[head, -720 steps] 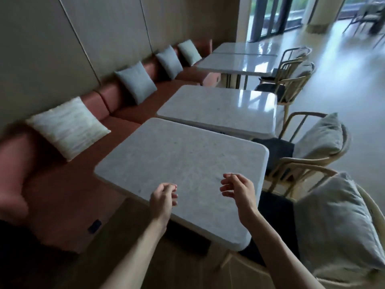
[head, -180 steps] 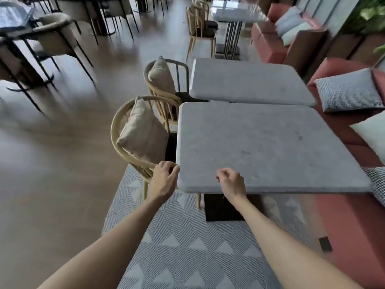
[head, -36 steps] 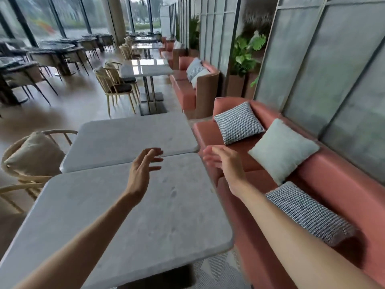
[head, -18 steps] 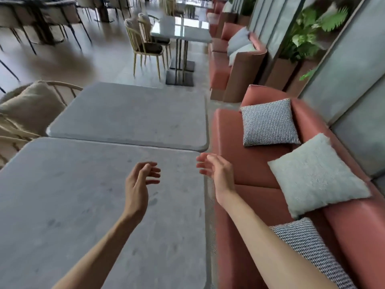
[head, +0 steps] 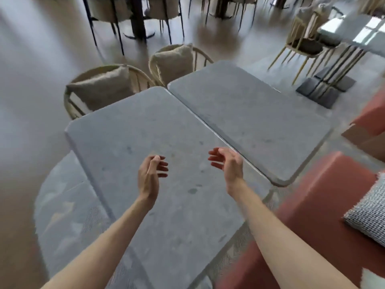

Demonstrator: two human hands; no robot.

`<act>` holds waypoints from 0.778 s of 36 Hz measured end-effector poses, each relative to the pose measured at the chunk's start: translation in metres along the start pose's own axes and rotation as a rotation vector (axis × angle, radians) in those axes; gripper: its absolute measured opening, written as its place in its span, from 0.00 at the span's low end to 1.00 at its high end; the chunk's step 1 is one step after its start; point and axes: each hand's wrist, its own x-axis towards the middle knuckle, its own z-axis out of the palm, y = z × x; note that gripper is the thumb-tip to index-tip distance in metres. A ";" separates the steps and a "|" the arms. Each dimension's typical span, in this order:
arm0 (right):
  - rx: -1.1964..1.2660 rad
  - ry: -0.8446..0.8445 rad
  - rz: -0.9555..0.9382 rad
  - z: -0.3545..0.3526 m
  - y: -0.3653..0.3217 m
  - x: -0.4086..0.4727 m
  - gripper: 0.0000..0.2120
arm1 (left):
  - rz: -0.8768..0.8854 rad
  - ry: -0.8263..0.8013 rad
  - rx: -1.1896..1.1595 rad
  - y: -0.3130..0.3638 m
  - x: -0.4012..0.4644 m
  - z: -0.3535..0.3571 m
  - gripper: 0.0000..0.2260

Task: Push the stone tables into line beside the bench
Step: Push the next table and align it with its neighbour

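Nothing is gripped: the left hand (head: 150, 177) and right hand (head: 228, 165) are held loosely open above the near table (head: 158, 174), so its edge must be grasped next.

left hand (head: 150, 177) and right hand (head: 227, 165) raised, fingers loosely curled, empty

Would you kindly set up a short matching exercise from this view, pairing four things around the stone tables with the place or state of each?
Things:
1. left hand
2. checked cushion
3. near chair
4. far stone table

Places or states:
A. on the red bench
B. edge to edge with the near stone table
C. open, above the near table
D. tucked at the near table's far side, beige cushion on it

Pairs: 1-C, 2-A, 3-D, 4-B
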 end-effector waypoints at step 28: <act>-0.134 0.092 0.777 -0.192 0.187 -0.007 0.18 | -0.628 0.811 -0.005 -0.215 -0.216 0.026 0.13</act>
